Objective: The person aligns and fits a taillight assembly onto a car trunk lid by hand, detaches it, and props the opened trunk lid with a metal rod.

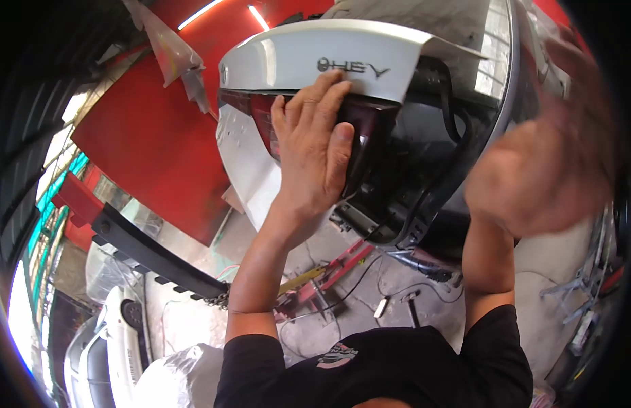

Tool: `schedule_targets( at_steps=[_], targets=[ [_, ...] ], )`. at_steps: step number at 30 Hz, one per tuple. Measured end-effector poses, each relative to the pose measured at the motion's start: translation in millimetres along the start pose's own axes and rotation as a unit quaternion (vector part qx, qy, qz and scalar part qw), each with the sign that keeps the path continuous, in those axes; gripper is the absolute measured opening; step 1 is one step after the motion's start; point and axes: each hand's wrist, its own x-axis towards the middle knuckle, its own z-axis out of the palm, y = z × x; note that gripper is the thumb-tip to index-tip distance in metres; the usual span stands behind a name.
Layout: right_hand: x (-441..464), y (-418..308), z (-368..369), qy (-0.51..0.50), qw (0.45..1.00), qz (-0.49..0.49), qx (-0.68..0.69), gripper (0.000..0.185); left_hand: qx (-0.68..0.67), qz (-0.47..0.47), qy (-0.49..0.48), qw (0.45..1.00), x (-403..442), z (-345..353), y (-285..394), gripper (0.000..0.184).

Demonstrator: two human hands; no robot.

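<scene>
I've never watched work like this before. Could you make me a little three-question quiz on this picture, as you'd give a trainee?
1. True or false: the right hand shows sharply, with every finger easy to make out.
2. Fill the gap: the person's shirt is ____ with a small printed design.
3. What does the left hand lie over?

Key:
1. False; it is blurred.
2. Black.
3. A dark red car light.

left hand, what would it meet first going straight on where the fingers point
Most likely the dark lettering on the white panel: the left hand's foremost fingertips overlap its lower edge in view, though actual contact is unclear.
</scene>
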Motion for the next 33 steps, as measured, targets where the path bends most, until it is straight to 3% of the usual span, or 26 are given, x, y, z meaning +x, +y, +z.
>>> schedule_targets(
  at_steps=[3, 4, 5, 6, 10, 11, 12, 14, 16, 18, 20, 22, 24, 26, 27, 29, 31, 32, 33],
  targets=[
    [-20.8, -8.8, 12.4, -0.062, 0.989, -0.063, -0.115, 0.037, -0.001, 0.005, 0.017, 1.0, 0.3, -1.2, 1.2, 0.048],
    [0.6, -38.5, 55.0, -0.025, 0.995, -0.002, 0.099, 0.035, -0.003, 0.003, 0.006, 1.0, -1.7, -1.0, -0.5, 0.048],
    [22.7, -68.2, 103.7, 0.009, 0.95, 0.068, 0.305, 0.037, 0.002, 0.01, 0.009, 1.0, -6.7, 1.7, -7.4, 0.049],
    [25.3, -68.7, 116.5, 0.129, 0.952, 0.055, 0.274, 0.041, -0.006, 0.01, 0.013, 1.0, -7.3, 1.7, -8.4, 0.049],
    [31.3, -74.2, 102.7, 0.102, 0.945, 0.093, 0.298, 0.027, -0.002, 0.037, 0.007, 0.999, -3.4, 5.9, -3.9, 0.05],
    [34.4, -70.0, 109.0, 0.166, 0.949, 0.046, 0.264, 0.028, 0.005, 0.037, 0.016, 0.999, -4.1, 7.8, -4.4, 0.05],
    [31.5, -68.2, 111.0, 0.167, 0.95, 0.055, 0.259, 0.028, 0.015, 0.031, 0.016, 0.999, -8.6, 6.5, -4.7, 0.049],
    [24.1, -62.2, 109.7, 0.174, 0.919, 0.057, 0.349, 0.028, 0.006, 0.034, 0.008, 0.999, -5.9, 8.6, -5.4, 0.052],
    [15.3, -57.4, 95.7, 0.201, 0.893, 0.115, 0.387, 0.032, 0.017, 0.042, 0.04, 0.998, -0.1, 7.0, 2.4, 0.06],
    [-14.9, -55.2, 68.2, 0.161, 0.829, 0.307, 0.439, 0.025, 0.032, 0.04, 0.03, 0.998, 0.5, 6.6, 4.0, 0.065],
    [-50.7, -58.3, 30.6, 0.142, 0.834, 0.386, 0.368, 0.021, 0.04, 0.042, 0.038, 0.998, 0.6, 7.8, 1.7, 0.065],
    [-94.5, -76.2, -22.7, 0.012, 0.859, 0.408, 0.31, 0.02, 0.029, 0.054, 0.029, 0.998, 3.2, 6.4, 1.7, 0.062],
    [-157.4, -111.1, -69.8, -0.11, 0.814, 0.427, 0.379, 0.018, 0.019, 0.083, 0.037, 0.996, 3.7, 8.1, 0.7, 0.056],
    [-220.1, -166.1, -120.9, -0.315, 0.768, 0.434, 0.35, 0.019, -0.089, 0.043, -0.012, 0.995, 2.4, 8.3, -3.3, 0.05],
    [-264.5, -197.3, -151.9, -0.383, 0.724, 0.438, 0.371, 0.018, -0.104, 0.094, -0.021, 0.99, 1.2, 9.5, -18.4, 0.045],
    [-363.2, -255.6, -237.2, -0.516, 0.593, 0.493, 0.373, 0.018, -0.207, -0.018, -0.075, 0.975, -1.4, 11.1, -74.3, 0.034],
    [-432.1, -282.2, -321.8, -0.587, 0.467, 0.592, 0.294, 0.018, -0.31, 0.21, -0.163, 0.913, 15.9, 39.9, 10.9, 0.041],
    [-455.9, -292.6, -356.9, -0.589, 0.415, 0.655, 0.229, 0.017, -0.193, 0.237, -0.12, 0.945, 12.6, 21.9, -26.5, 0.039],
    [-496.1, -304.0, -394.6, -0.611, 0.415, 0.65, 0.178, 0.018, -0.062, 0.256, -0.072, 0.962, 9.3, 3.5, -63.9, 0.037]
  ],
)
